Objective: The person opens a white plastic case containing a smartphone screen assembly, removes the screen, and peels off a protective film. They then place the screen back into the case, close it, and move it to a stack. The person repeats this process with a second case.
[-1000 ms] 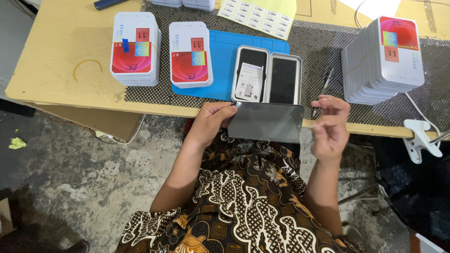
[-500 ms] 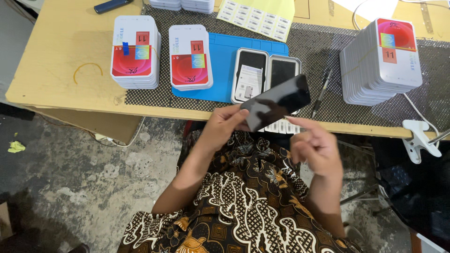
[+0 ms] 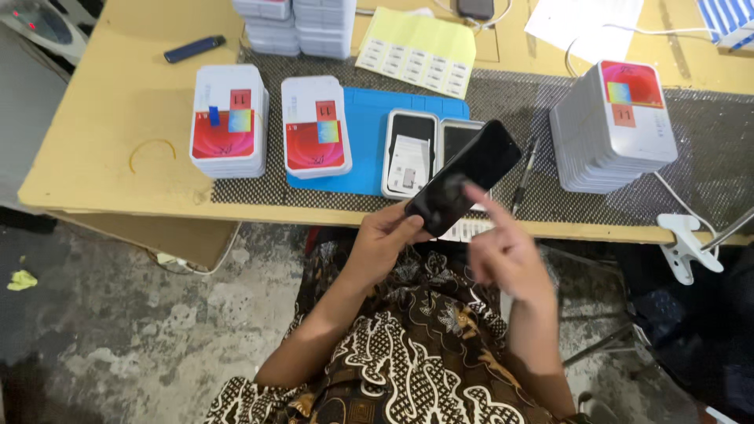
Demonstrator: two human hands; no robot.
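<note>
The table (image 3: 102,118) ends at its near edge just above the person's lap, and both hands work in the free space in front of that edge, over the patterned clothing, with bare floor to the left. On the table, the blue mat (image 3: 369,133) carries an open phone box (image 3: 411,153) with a second tray beside it; two stacks of white boxes (image 3: 228,122) stand left of it and a taller stack of boxes (image 3: 613,126) stands well apart on the right. A pen (image 3: 525,169) lies between the tray and that right stack. A white clamp (image 3: 687,243) grips the table edge at the far right. Compared with the picture from one second ago, the phone (image 3: 463,177) is no longer held flat and level along the table edge by both hands; it now tilts up to the right, and the right hand has let go. The left hand (image 3: 385,235) grips the phone's lower end, fingers closed on it. The right hand (image 3: 503,251) is open, its index finger extended and touching the dark screen near the lower half.
</note>
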